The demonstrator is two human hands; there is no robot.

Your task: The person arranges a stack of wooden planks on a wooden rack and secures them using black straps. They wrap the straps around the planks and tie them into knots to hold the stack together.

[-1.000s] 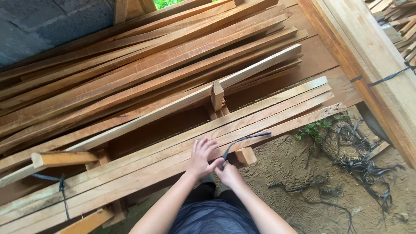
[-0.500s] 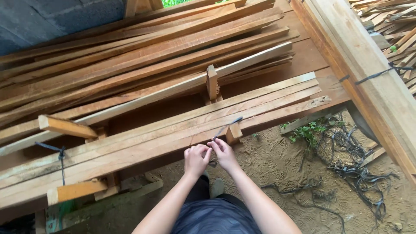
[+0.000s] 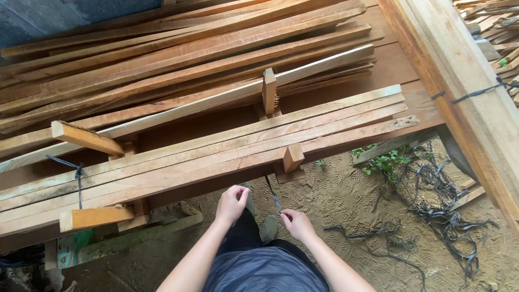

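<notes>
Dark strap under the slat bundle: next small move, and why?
Probably draw the dark strap up over the slat bundle. The right hand pinches its lower end, it hangs slack below the bundle's near edge, and the left hand is closed beside it.

No packages, signs or screens show anywhere in the frame. The only possible label is a small greenish patch [image 3: 69, 250] at the lower left, too blurred to tell.

Bare forearms, 2 bare hands [image 3: 232, 204], grey-blue heathered top, black trousers, dark shoes.
</notes>
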